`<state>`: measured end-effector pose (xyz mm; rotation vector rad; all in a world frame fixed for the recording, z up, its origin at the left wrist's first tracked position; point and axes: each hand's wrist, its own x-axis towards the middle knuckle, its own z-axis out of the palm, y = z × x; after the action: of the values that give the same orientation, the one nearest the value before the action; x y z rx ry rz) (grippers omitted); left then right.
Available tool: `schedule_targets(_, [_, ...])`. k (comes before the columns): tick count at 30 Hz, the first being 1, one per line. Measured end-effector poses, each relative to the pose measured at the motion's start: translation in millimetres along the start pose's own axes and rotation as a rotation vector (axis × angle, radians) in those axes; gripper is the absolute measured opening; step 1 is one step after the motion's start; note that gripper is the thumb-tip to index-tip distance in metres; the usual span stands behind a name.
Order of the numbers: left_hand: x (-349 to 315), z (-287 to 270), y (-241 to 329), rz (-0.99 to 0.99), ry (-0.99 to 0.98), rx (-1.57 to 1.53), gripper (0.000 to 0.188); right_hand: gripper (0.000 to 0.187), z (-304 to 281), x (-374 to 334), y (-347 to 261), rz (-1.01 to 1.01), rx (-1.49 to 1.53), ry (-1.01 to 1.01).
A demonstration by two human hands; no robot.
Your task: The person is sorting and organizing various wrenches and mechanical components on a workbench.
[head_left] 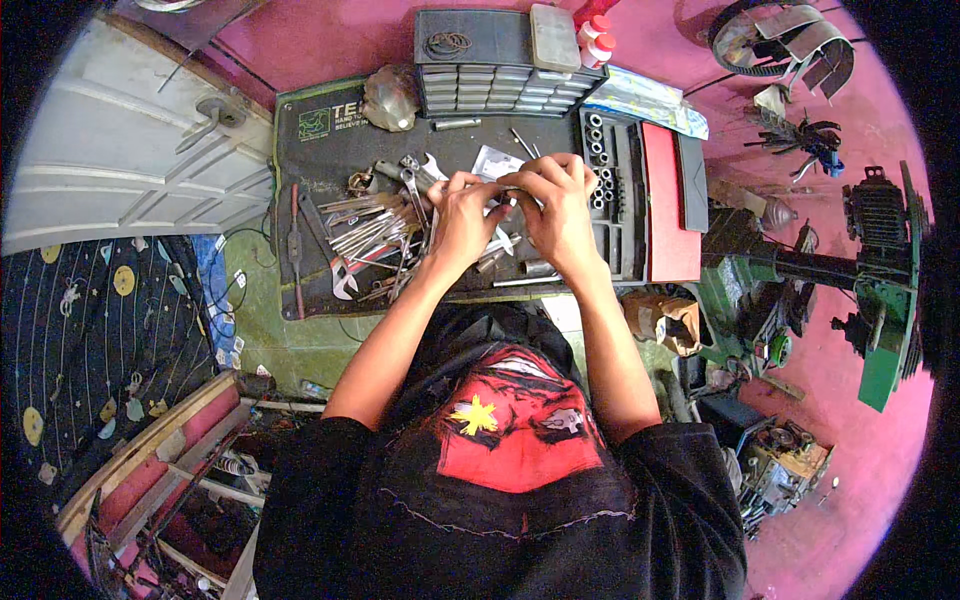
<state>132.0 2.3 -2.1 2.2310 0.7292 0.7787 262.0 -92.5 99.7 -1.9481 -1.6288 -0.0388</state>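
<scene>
Above the middle of a dark work mat point(330, 170), my left hand point(462, 218) and my right hand point(556, 205) meet with fingers pinched together. Between their fingertips is something small and partly dark, mostly hidden by the fingers; I cannot make out its kind. Just beyond the hands lies a small clear plastic packet point(494, 162). A heap of metal spanners point(375, 232) spreads to the left of my left hand. An open tray of sockets point(600, 165) is to the right of my right hand. Nearer me, a metal cylinder point(540, 268) rests on the mat.
A drawer cabinet point(510, 92) with clear drawers stands at the back, with red-capped bottles point(598, 45) beside it. A plastic bag point(390, 98) sits to its left. Farther right is a green machine point(890, 310) with a motor. A white door point(130, 130) fills the left side.
</scene>
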Motion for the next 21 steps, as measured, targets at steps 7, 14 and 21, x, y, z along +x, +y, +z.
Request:
schedule_targets(7, [2,7,2,-0.056,-0.044,0.004,0.027,0.023,5,-10,7,0.073,-0.035,-0.055])
schedule_targets(14, [21,-1,18,0.031,0.018,-0.016,0.023,0.027,-4,-19,21,0.127,-0.027,-0.064])
schedule_targets(21, [35,0,21,0.037,0.041,-0.001,0.037,0.034,19,-71,79,0.397,-0.236,-0.088])
